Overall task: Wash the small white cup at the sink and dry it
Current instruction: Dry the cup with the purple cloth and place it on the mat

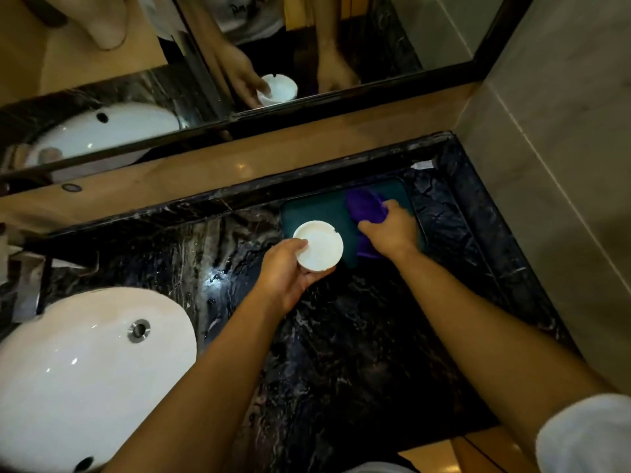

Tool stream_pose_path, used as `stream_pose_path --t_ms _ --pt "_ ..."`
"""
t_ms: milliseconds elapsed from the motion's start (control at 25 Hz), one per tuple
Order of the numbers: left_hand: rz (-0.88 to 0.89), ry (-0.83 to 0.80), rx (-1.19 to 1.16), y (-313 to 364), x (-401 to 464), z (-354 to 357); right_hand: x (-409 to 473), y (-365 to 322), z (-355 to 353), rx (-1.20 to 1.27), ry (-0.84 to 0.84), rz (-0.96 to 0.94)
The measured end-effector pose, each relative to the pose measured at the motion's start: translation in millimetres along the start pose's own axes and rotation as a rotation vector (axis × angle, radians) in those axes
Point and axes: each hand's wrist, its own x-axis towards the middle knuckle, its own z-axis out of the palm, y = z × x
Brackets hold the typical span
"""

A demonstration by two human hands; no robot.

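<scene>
I see the small white cup (pixel 319 246) held above the dark marble counter (pixel 358 353), its open mouth tipped toward the camera and its far edge overlapping the near left corner of a dark green tray (pixel 317 209). My left hand (pixel 286 273) grasps it from the near side, thumb lying over the rim and the fingers curled under the base, with the forearm running down and left out of view. To the right, my right hand (pixel 392 228) reaches across the tray, palm down, its fingers closed on a bunched purple cloth (pixel 367 208) that lies on the tray surface; part of the cloth also shows beneath the wrist. That arm stretches back to the lower right, where a rolled white sleeve (pixel 584 435) covers the upper arm. The counter glistens with water near the cup. The white oval sink (pixel 85 377) sits well apart at lower left, its metal overflow ring visible. Behind the counter a black-framed mirror (pixel 239 63) reflects both hands and the cup.
</scene>
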Motion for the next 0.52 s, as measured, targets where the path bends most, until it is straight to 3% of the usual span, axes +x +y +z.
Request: stream_pose_path --t_ms 80,160,240,360,520 --pt "-0.002 0.011 -0.008 1 -11 -11 -29 -14 -3 0.36 0.003 0.0" --pt "-0.015 0.006 -0.035 2 -28 -24 -69 -30 -4 0.498 -0.028 -0.098" --pt "-0.009 -0.036 -0.073 4 -50 -37 -112 -47 1 0.431 -0.109 -0.256" --pt "0.085 -0.194 -0.154 2 -78 -69 -175 -64 21 0.123 -0.185 -0.484" --pt "0.081 -0.235 -0.304 -7 -112 -106 -231 -79 51 -0.027 -0.223 -0.453"
